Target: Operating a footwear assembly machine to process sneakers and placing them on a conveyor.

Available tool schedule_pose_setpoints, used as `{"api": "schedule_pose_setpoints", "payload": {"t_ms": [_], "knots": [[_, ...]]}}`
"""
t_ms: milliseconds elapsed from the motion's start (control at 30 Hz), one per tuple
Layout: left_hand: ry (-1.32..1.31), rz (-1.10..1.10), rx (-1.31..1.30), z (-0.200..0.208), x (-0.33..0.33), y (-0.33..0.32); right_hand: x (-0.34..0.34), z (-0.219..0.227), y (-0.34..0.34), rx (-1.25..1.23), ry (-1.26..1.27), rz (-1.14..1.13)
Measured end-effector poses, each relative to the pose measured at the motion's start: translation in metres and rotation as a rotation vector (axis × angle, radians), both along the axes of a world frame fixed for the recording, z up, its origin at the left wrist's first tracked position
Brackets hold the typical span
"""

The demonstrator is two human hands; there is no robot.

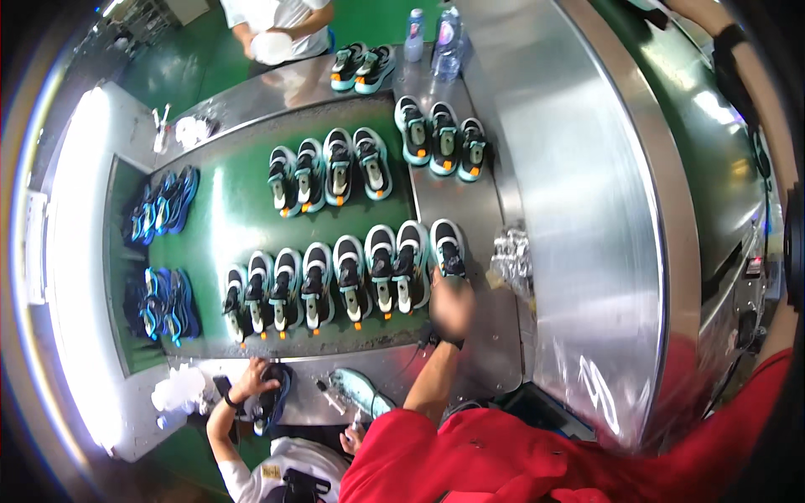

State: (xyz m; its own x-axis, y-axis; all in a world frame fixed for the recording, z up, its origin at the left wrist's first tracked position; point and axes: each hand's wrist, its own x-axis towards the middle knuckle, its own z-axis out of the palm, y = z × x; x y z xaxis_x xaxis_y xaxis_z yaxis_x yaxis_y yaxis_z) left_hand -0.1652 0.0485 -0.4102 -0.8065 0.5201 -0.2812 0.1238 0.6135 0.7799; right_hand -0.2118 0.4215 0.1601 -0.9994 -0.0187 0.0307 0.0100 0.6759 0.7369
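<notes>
My left hand (453,306), partly blurred, grips the heel end of a black and white sneaker (449,243) with turquoise trim. That sneaker is at the right end of a near row, by the side of the green conveyor belt. Far off at the upper right, my right hand (692,8) is cut by the picture's top edge, its fingers mostly hidden. Beside it is a dark object (650,12) that I cannot make out. Other matching sneakers (352,272) stand side by side in the near row, and more sneakers (338,168) form a second row behind.
Blue sneakers (172,302) sit at the belt's left end by a lit white tunnel (88,277). A wide metal ledge (579,193) runs along the right. Two bottles (447,46) stand at the back. Co-workers in white work at the near side (289,465) and far side (281,25).
</notes>
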Motion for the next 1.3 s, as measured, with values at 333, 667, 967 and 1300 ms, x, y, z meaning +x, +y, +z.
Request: {"api": "schedule_pose_setpoints", "payload": {"t_ms": [333, 667, 967, 1300], "knots": [[-0.118, 0.046, 0.245, -0.024, -0.007, -0.022, 0.055, 0.021, -0.037, -0.293, 0.186, -0.502], [0.292, -0.174, 0.408, -0.006, 0.045, -0.075, 0.22, -0.003, -0.086, -0.164, 0.685, -0.294], [-1.402, -1.125, 0.45, 0.272, 0.2, -0.111, 0.399, 0.049, -0.267, -0.617, 1.253, -0.382], [-1.55, -1.162, 0.574, 0.356, 0.347, -0.109, 0.541, -0.116, -0.534, -0.92, 1.927, -0.6]]}}
